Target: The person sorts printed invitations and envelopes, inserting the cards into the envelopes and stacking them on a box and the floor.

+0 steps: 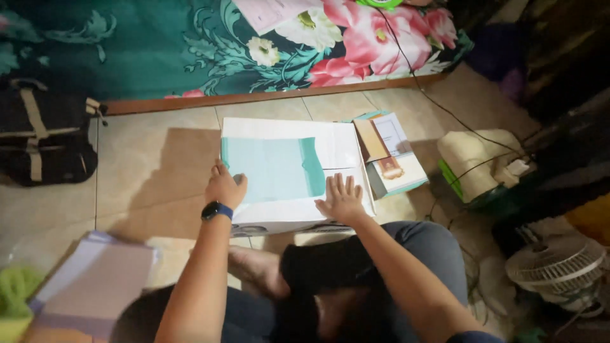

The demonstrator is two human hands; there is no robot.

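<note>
My left hand point(223, 187) curled at the left edge of the teal paper point(274, 168) — whether it pinched the sheet, couldn't tell. My right hand point(342, 198) lay flat, fingers spread, on the white box point(337, 146) just right of the sheet. The sheet ran left-right between both hands — left nearer.

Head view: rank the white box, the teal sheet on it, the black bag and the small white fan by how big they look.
1. white box, largest.
2. teal sheet, lying on the box under the left hand; right hand is flat beside it.
3. black bag and white fan: unsure, both are cut off or dim.
</note>
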